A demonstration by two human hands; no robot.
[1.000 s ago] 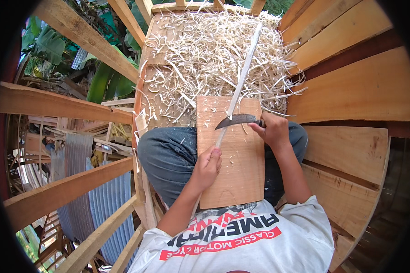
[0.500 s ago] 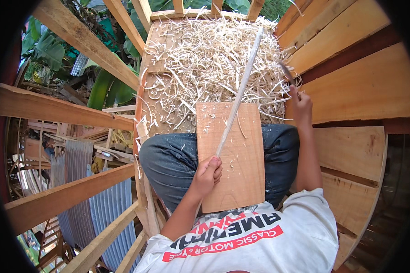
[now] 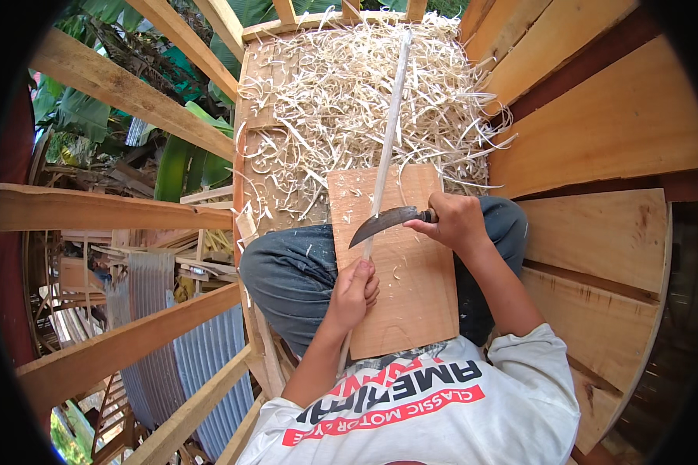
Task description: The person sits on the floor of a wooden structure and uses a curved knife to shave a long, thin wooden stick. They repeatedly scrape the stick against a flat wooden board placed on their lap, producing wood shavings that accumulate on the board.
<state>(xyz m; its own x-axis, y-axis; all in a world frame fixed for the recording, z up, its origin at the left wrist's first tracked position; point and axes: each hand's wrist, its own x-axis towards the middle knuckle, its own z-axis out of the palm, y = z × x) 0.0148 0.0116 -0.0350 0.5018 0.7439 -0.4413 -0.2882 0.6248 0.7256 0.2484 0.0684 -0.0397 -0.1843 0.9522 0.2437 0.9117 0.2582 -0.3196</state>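
Note:
My left hand (image 3: 354, 293) is closed around the lower part of a long, pale wooden stick (image 3: 390, 128). The stick slants up and away over a flat wooden board (image 3: 411, 287) that rests across my lap, and its far end lies over the shavings. In my right hand (image 3: 459, 221) is a knife (image 3: 381, 224) with a dark curved blade, gripped by its handle. The blade crosses the stick just beyond my left hand, its tip pointing left. Whether the edge bites into the wood cannot be made out. A few small shavings lie on the board.
A thick heap of curled wood shavings (image 3: 349, 93) covers the plank floor (image 3: 267, 174) ahead of my knees. Wooden rails (image 3: 116, 208) run along the left, with corrugated metal sheets (image 3: 209, 364) beyond them. Wide wooden planks (image 3: 605, 124) form the right side.
My right hand has brought the knife from the far right, over the shavings, back and left onto the stick. The stick has tilted a little more upright; my left hand keeps its hold.

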